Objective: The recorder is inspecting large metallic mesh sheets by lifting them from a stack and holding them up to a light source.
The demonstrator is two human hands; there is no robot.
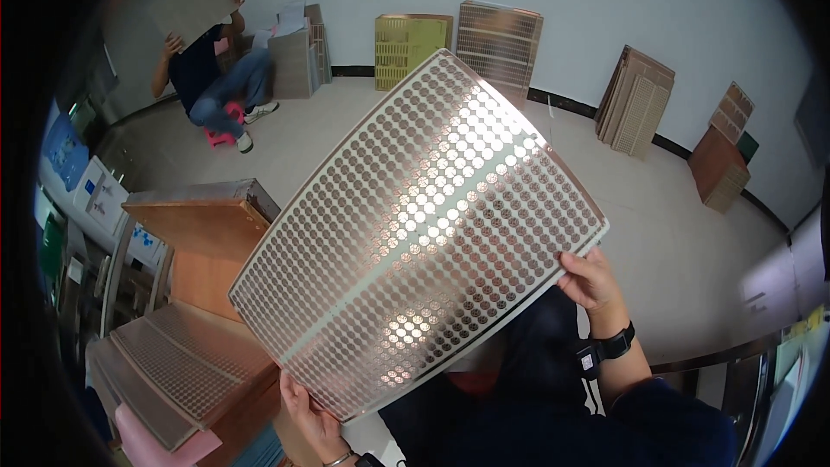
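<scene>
A large thin circuit board panel (363, 199), covered in rows of round coppery pads with a plain band between them, is held up tilted in front of me. My left hand (309, 419) grips its lower corner, thumb on the upper face. At the right corner my right hand (590, 279) pinches the edge between thumb and fingers. Bright light reflects off the middle of the panel. To the lower left lies a stack of similar panels (177, 355), with a pink sheet (164, 443) under its near end.
A brown board stand (207, 251) rises behind the stack. Another person (199, 69) sits on a pink stool (226, 125), holding up a panel (192, 10). Panel stacks lean on the wall: yellow-green (393, 43), brown (501, 39), brown (638, 104) and reddish (719, 169). A water dispenser (102, 195) stands left.
</scene>
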